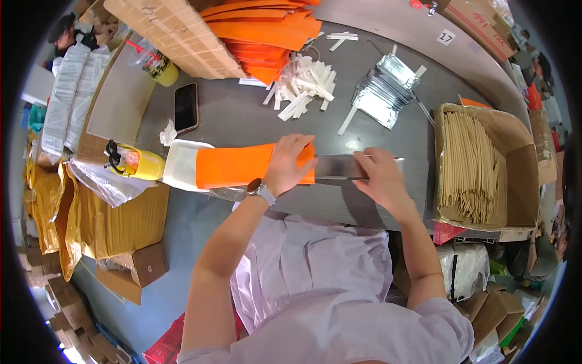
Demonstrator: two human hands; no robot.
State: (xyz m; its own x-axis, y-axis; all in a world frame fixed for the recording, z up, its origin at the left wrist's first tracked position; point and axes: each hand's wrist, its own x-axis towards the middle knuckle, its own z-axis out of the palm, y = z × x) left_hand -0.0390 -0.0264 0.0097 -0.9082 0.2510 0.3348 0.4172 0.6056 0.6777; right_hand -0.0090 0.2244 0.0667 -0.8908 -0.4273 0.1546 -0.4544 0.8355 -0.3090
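An orange flat sleeve [233, 165] lies lengthwise near the table's front edge, its left part over a white tray [180, 165]. My left hand [290, 165], with a watch at the wrist, grips the sleeve's right end, thumb and fingers curled about it. My right hand [383, 182] holds a flat silver-grey packet [333, 167], with its fingers across the packet's right part. The packet's left end meets the sleeve's right end; whether it is inside or underneath is hidden by my left hand.
Beyond my hands lie white strips [303, 85], orange sleeves [260, 30] and silver packets [388, 91]. A cardboard box [526, 182] of tan sticks or folded strips stands right. Leftward are a phone [186, 107], a drink cup [162, 70] and a yellow container [145, 164].
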